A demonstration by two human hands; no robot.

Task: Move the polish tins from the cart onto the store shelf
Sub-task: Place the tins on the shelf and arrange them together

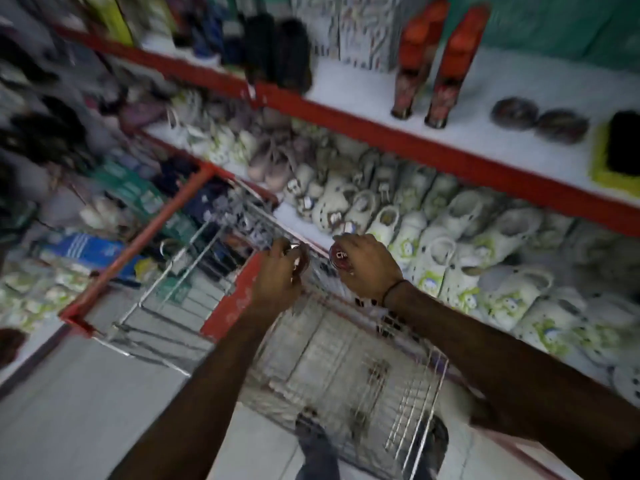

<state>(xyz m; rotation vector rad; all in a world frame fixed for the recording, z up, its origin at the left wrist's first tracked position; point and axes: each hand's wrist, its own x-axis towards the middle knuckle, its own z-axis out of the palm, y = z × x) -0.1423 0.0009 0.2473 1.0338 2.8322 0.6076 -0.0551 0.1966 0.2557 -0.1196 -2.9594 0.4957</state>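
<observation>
Both my hands are raised over the wire cart [346, 368], each closed around a small round polish tin. My left hand [277, 275] grips a tin [297, 259] of which only a shiny edge shows between the fingers. My right hand [367, 268] holds a red-topped tin [341, 258] just above the cart's right rim. Two dark round tins [515, 113] [561, 126] lie on the white store shelf [398, 98] at upper right, beside two tall orange bottles [433, 64]. The frame is blurred by motion.
The shelf has a red front edge [346, 123]. Below it, a lower shelf is packed with white clogs [450, 230]. The cart's red rim [138, 244] reaches left toward racks of shoes and boxes. A yellow tray with a black block [620, 150] sits at far right.
</observation>
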